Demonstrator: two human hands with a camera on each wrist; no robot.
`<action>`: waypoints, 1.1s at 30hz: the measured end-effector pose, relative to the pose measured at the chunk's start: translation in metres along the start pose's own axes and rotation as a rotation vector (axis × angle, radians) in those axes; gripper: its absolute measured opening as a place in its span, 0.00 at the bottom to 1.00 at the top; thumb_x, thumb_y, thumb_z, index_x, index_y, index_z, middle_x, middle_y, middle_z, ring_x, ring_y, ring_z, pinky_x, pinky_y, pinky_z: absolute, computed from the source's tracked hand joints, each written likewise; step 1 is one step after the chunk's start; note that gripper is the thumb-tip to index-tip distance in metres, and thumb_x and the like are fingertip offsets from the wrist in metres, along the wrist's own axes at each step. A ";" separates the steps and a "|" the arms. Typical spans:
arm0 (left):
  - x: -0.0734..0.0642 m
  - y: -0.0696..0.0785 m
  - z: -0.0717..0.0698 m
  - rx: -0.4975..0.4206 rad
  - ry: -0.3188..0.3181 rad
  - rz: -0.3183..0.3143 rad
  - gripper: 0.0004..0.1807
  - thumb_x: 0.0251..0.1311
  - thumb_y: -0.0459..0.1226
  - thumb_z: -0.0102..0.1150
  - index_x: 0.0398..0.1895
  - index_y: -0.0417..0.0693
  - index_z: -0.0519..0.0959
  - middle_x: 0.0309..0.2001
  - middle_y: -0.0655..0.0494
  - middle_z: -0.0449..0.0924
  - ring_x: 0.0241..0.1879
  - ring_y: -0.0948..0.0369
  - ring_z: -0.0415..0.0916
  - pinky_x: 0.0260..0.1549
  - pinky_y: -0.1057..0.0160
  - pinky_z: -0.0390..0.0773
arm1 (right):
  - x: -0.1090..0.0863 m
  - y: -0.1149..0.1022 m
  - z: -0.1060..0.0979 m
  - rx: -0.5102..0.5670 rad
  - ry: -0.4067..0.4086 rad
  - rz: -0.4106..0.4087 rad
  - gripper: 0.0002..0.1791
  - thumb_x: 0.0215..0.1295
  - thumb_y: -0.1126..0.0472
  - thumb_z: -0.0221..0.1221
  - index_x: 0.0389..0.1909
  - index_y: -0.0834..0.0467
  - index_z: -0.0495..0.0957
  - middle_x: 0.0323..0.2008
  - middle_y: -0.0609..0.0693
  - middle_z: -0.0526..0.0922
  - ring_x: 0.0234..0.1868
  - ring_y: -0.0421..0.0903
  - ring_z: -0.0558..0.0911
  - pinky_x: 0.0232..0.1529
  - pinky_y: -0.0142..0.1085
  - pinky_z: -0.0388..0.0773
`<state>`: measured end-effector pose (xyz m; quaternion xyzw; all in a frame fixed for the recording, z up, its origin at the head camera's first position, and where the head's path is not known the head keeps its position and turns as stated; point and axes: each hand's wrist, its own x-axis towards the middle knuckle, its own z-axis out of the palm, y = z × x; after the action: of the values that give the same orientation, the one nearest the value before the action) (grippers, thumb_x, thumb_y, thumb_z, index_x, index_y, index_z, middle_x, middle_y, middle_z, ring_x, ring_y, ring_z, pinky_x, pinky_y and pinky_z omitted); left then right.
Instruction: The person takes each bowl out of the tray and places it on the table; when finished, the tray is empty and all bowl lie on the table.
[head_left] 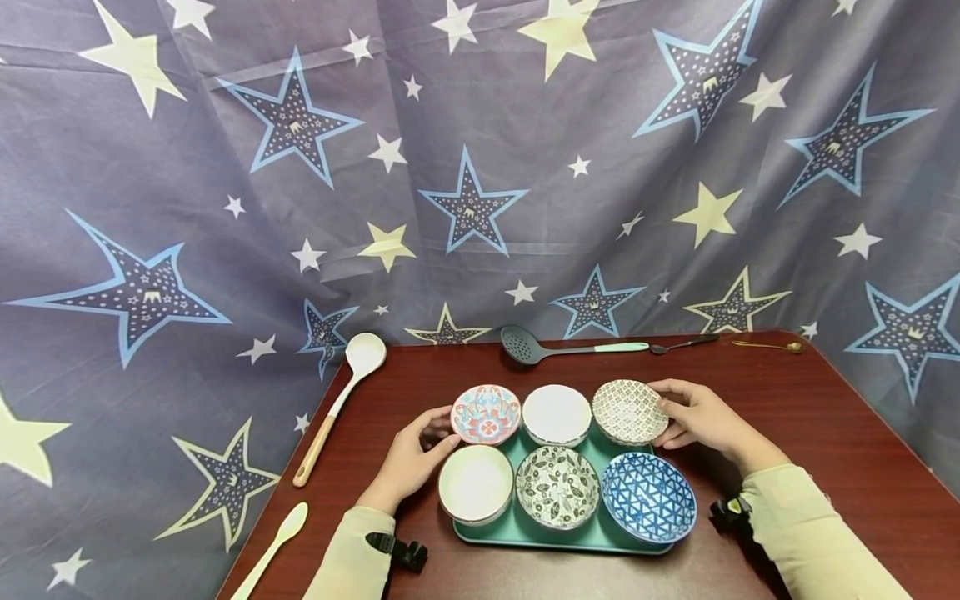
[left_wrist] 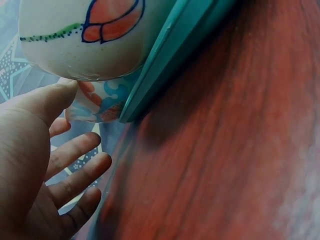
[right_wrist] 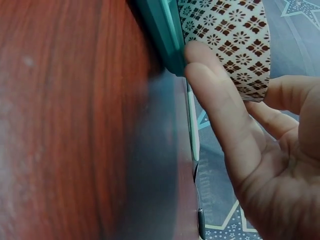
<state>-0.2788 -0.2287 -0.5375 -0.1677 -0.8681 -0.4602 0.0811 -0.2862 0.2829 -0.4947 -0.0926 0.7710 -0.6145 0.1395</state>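
Six bowls stand on a green tray [head_left: 562,546] in two rows. At the back left, my left hand [head_left: 414,458] holds the edge of a red-and-blue floral bowl [head_left: 486,414] between thumb and index finger; its other fingers [left_wrist: 82,172] are spread beside it. My right hand [head_left: 701,417] grips a brown-patterned bowl [head_left: 630,412] at the back right, thumb at the rim and fingers along its wall. Between these two is a white bowl [head_left: 557,414]. In front sit a cream bowl [head_left: 476,485], a leaf-patterned bowl [head_left: 557,487] and a blue triangle-patterned bowl [head_left: 649,497].
A white ladle [head_left: 365,356] with a wooden handle and a pale spoon [head_left: 279,533] lie along the left side of the brown table [head_left: 840,467]. Along the back edge are a grey slotted skimmer [head_left: 525,344], a small dark spoon [head_left: 682,344] and a gold spoon [head_left: 772,346]. Star-patterned cloth hangs behind.
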 end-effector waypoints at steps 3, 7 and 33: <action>0.000 0.001 0.000 -0.006 0.001 0.004 0.27 0.68 0.47 0.70 0.69 0.59 0.78 0.50 0.62 0.86 0.47 0.62 0.83 0.41 0.60 0.78 | 0.000 0.000 -0.002 -0.006 0.002 -0.012 0.27 0.84 0.63 0.50 0.77 0.68 0.60 0.48 0.71 0.81 0.34 0.66 0.89 0.35 0.55 0.86; 0.001 0.003 0.000 -0.012 -0.003 -0.004 0.28 0.68 0.47 0.70 0.69 0.59 0.77 0.50 0.62 0.86 0.47 0.61 0.83 0.41 0.59 0.78 | 0.000 0.000 -0.004 -0.006 0.001 -0.019 0.28 0.84 0.62 0.50 0.77 0.68 0.60 0.48 0.71 0.81 0.34 0.66 0.89 0.35 0.55 0.86; -0.001 0.001 0.003 -0.051 0.003 -0.025 0.27 0.68 0.47 0.71 0.69 0.60 0.77 0.51 0.61 0.85 0.47 0.61 0.83 0.42 0.60 0.78 | -0.013 -0.002 -0.035 0.024 0.038 -0.047 0.28 0.84 0.62 0.49 0.76 0.71 0.58 0.42 0.72 0.84 0.34 0.63 0.90 0.36 0.56 0.86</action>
<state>-0.2775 -0.2257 -0.5385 -0.1579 -0.8580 -0.4833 0.0725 -0.2854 0.3187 -0.4845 -0.0972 0.7638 -0.6283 0.1112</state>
